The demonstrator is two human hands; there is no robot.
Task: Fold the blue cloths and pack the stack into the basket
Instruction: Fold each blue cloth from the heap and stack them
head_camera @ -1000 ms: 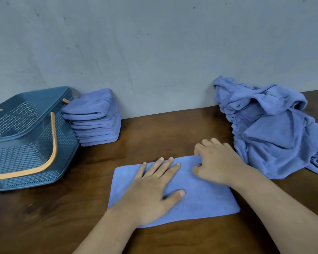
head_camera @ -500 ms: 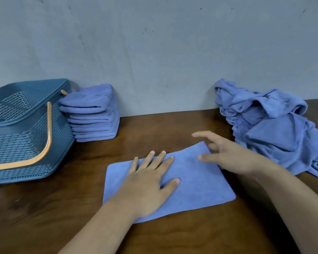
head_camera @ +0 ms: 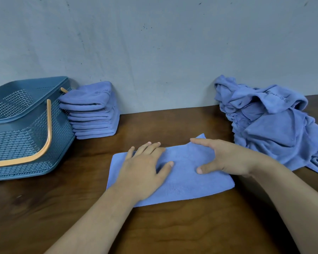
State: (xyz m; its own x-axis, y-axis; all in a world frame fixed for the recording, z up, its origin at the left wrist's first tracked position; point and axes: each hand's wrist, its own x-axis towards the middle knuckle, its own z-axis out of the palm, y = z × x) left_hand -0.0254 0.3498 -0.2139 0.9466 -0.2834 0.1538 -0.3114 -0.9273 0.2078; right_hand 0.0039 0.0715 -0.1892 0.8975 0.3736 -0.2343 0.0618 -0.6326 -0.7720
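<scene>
Both left hand (head_camera: 143,167) and right hand (head_camera: 226,158) touch the cloth (head_camera: 187,187).

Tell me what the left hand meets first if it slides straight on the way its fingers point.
Past the far edge of the cloth, the left hand would cross bare table and probably meet the wall first. The stack lies left of that line, though depth is unclear.

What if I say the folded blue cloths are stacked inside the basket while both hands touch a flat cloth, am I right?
Not quite. The head view shows the folded stack on the table beside the basket, not inside it. The left hand and right hand do touch the flat cloth.
</scene>
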